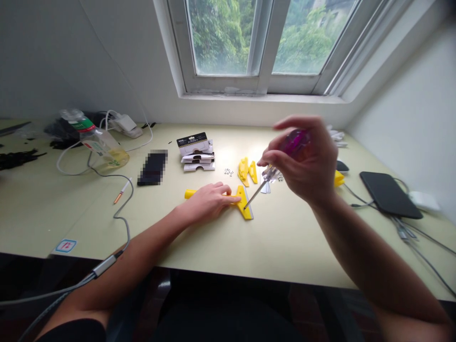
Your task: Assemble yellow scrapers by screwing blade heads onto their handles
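Note:
A yellow plastic scraper (244, 205) lies flat on the pale green table (270, 242), its handle end (189, 194) pointing left. My left hand (208, 202) presses down on its handle, fingers flat. My right hand (306, 159) grips a screwdriver (272, 173) by its purple translucent handle, and the metal tip touches the scraper's head. Loose yellow scraper parts (248, 171) and small screws (228, 171) lie just behind, with thin metal blades (265, 187) beside them.
A stack of carded packages (196, 152) and a dark phone (153, 167) lie mid-table. A tipped plastic bottle (98, 140), white charger (124, 124) and cables sit at left. A black tablet (390, 194) with cables and a yellow piece (338, 178) sit at right. A window is behind.

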The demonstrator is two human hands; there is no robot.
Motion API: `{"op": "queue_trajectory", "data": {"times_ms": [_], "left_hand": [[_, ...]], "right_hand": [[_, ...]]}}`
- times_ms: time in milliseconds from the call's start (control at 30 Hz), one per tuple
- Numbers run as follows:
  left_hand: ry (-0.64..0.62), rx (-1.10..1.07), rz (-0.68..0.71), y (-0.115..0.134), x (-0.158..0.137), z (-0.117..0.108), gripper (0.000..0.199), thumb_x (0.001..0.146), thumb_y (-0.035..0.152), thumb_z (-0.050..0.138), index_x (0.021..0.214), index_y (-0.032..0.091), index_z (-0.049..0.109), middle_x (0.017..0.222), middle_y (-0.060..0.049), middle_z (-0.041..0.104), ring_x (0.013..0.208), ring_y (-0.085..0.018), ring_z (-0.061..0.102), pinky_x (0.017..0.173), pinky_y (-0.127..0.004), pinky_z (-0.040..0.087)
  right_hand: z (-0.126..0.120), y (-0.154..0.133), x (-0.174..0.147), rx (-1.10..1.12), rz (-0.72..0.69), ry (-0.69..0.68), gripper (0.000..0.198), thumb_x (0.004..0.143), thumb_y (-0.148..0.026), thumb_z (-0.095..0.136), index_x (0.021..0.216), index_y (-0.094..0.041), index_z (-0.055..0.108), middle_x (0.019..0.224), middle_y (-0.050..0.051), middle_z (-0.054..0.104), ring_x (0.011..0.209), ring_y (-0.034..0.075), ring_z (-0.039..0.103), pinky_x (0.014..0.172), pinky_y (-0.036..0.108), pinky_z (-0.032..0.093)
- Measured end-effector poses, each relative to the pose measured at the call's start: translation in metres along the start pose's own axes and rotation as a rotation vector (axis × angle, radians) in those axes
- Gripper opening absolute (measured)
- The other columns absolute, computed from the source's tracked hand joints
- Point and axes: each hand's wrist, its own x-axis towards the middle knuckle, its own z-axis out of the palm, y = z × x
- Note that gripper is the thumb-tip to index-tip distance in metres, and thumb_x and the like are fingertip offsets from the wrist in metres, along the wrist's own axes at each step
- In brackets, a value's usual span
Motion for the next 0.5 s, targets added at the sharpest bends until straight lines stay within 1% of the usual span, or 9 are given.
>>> {"op": "queue_trajectory", "data": {"times_ms": [100, 167, 200, 267, 333, 367, 433, 500], "left_hand": [[0.012, -0.007, 0.0, -0.001, 0.0, 0.001, 0.033, 0.098, 0.026, 0.044, 0.124, 0.034, 0.064, 0.1, -0.006, 0.063, 0.086, -0.018, 0.055, 0.073, -0.029, 0.044], [0.021, -0.015, 0.002, -0.001, 0.0, 0.001, 0.033, 0.098, 0.026, 0.045, 0.123, 0.034, 0.064, 0.099, -0.006, 0.063, 0.086, -0.017, 0.055, 0.072, -0.029, 0.045], [0.023, -0.018, 0.003, -0.001, 0.0, 0.001, 0.033, 0.098, 0.026, 0.045, 0.123, 0.034, 0.064, 0.099, -0.006, 0.063, 0.085, -0.017, 0.055, 0.072, -0.028, 0.045], [0.023, -0.021, 0.001, -0.001, 0.0, 0.001, 0.033, 0.098, 0.026, 0.045, 0.124, 0.034, 0.064, 0.099, -0.006, 0.063, 0.085, -0.017, 0.056, 0.072, -0.028, 0.045], [0.02, -0.019, -0.004, -0.001, 0.0, 0.001, 0.034, 0.098, 0.026, 0.045, 0.125, 0.034, 0.063, 0.1, -0.006, 0.064, 0.086, -0.017, 0.056, 0.071, -0.028, 0.045], [0.017, -0.018, -0.008, -0.001, 0.0, 0.001, 0.034, 0.098, 0.026, 0.045, 0.125, 0.035, 0.063, 0.101, -0.006, 0.064, 0.086, -0.017, 0.056, 0.071, -0.028, 0.044], [0.01, -0.021, -0.015, -0.001, 0.0, 0.001, 0.034, 0.098, 0.026, 0.046, 0.125, 0.036, 0.063, 0.102, -0.006, 0.064, 0.085, -0.017, 0.056, 0.07, -0.028, 0.044], [0.011, -0.03, -0.017, -0.002, 0.0, 0.001, 0.034, 0.097, 0.026, 0.047, 0.125, 0.037, 0.063, 0.101, -0.005, 0.064, 0.085, -0.017, 0.056, 0.07, -0.028, 0.044]], "right_hand": [[-0.006, -0.004, 0.005, -0.077, -0.011, -0.056, 0.033, 0.076, -0.038, 0.076, 0.106, -0.034, 0.065, 0.093, 0.0, 0.059, 0.088, 0.018, 0.064, 0.069, 0.031, 0.057], [-0.013, -0.008, 0.009, -0.151, -0.022, -0.077, 0.036, 0.073, -0.035, 0.079, 0.108, -0.034, 0.067, 0.097, 0.0, 0.06, 0.091, 0.019, 0.064, 0.072, 0.032, 0.057], [-0.016, -0.009, 0.01, -0.16, -0.024, -0.091, 0.04, 0.072, -0.033, 0.08, 0.11, -0.035, 0.066, 0.094, -0.001, 0.06, 0.089, 0.018, 0.064, 0.072, 0.033, 0.058], [-0.021, -0.01, 0.01, -0.113, -0.008, -0.127, 0.047, 0.072, -0.03, 0.08, 0.116, -0.036, 0.063, 0.086, -0.003, 0.062, 0.081, 0.017, 0.066, 0.071, 0.033, 0.058], [-0.024, -0.009, 0.01, -0.023, 0.025, -0.167, 0.046, 0.075, -0.027, 0.077, 0.117, -0.034, 0.062, 0.081, -0.004, 0.064, 0.078, 0.017, 0.067, 0.071, 0.035, 0.059], [-0.024, -0.009, 0.01, 0.017, 0.042, -0.19, 0.041, 0.078, -0.027, 0.074, 0.116, -0.033, 0.063, 0.082, -0.003, 0.065, 0.079, 0.018, 0.068, 0.072, 0.036, 0.06], [-0.024, -0.01, 0.012, 0.05, 0.081, -0.245, 0.032, 0.081, -0.026, 0.07, 0.113, -0.03, 0.065, 0.09, 0.0, 0.067, 0.086, 0.019, 0.069, 0.075, 0.037, 0.06], [-0.025, -0.013, 0.014, 0.014, 0.096, -0.269, 0.033, 0.078, -0.024, 0.073, 0.11, -0.03, 0.068, 0.098, 0.001, 0.067, 0.092, 0.02, 0.067, 0.076, 0.035, 0.06]]}}
